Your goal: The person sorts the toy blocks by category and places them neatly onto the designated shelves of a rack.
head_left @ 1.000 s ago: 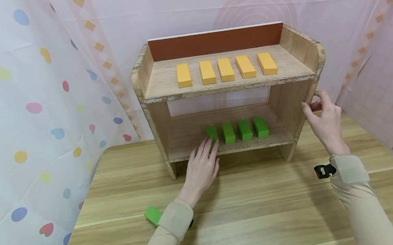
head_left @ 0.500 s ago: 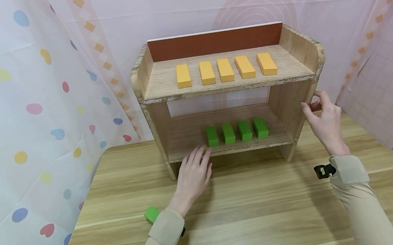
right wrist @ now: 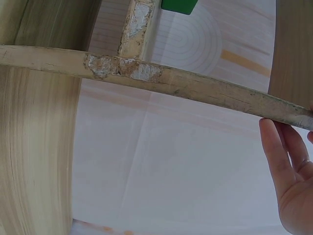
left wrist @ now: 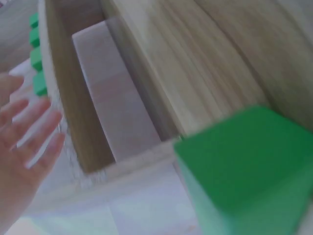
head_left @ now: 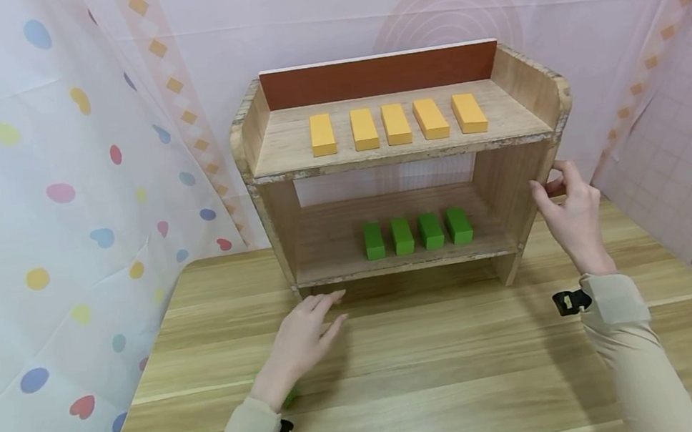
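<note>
A two-tier wooden shelf unit stands on the table. My left hand is in the air in front of its lower left corner, fingers spread and holding nothing. Beneath the left wrist lies a loose green block, mostly hidden by the hand in the head view; a green block looms large in the left wrist view. Several green blocks line the lower tier. My right hand holds the unit's right side panel, thumb at the front edge and bent fingers against the outer side.
Several yellow blocks lie in a row on the upper tier, before a reddish-brown back board. The light wood table reaches out around the unit. Patterned cloth hangs behind and at both sides.
My left hand has left the leftmost green block on the lower tier and moved down and left, over the loose block on the table. The right hand stays put.
</note>
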Tool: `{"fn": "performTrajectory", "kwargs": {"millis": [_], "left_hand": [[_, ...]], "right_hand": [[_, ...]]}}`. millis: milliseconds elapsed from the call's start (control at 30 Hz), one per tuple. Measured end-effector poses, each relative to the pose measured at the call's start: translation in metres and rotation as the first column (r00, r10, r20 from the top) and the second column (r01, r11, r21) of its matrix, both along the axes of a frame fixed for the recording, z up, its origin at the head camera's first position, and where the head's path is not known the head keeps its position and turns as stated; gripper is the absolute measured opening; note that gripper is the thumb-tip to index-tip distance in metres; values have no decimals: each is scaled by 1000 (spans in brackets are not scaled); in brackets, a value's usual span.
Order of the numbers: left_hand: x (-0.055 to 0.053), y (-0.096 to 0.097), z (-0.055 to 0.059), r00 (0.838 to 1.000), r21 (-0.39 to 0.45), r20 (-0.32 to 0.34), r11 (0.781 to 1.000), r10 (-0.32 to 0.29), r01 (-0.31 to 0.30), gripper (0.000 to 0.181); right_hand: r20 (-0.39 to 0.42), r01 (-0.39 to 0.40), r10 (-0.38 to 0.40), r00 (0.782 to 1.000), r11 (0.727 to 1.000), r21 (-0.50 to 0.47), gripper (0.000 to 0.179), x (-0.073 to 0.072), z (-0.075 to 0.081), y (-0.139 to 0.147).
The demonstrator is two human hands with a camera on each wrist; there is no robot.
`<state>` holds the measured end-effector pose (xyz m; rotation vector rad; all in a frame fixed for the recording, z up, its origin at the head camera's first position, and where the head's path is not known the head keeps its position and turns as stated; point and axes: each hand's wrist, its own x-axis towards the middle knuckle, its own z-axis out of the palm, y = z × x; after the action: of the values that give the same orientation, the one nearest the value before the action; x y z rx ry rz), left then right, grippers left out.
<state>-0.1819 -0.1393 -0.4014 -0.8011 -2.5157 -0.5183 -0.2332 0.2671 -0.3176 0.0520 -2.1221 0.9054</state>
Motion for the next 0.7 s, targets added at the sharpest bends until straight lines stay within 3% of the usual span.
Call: {"fn": "performTrajectory", "kwargs": {"millis": [100,200,300,400,600,700], "left_hand": [[4,-14,1,983,53,174,998,-50,42,34],[5,-30,2,932,94,344,992,-116,88,30],[5,-46,2,854,113,494,986,-162,122,34],[4,-62,3,764,140,612,979,-206,151,40],[3,-92,-4,578,251,751,947,-320,199,38],[2,-106,-10,530,276,776,939,-342,204,37]], "right_hand": [[1,0,0,1000,1000,-4,30,0,0,0],[3,3,-3,1000,1000,-3,30,0,0,-1],[3,4,-4,1000,1000,-1,30,0,0,-1],[0,3,-3,1000,1000,1,29,1,0,-1],[-3,-1,1,1000,1000,0,29,1,0,-1],[-3,-3,3,1000,1000,0,29,0,0,0]]}}
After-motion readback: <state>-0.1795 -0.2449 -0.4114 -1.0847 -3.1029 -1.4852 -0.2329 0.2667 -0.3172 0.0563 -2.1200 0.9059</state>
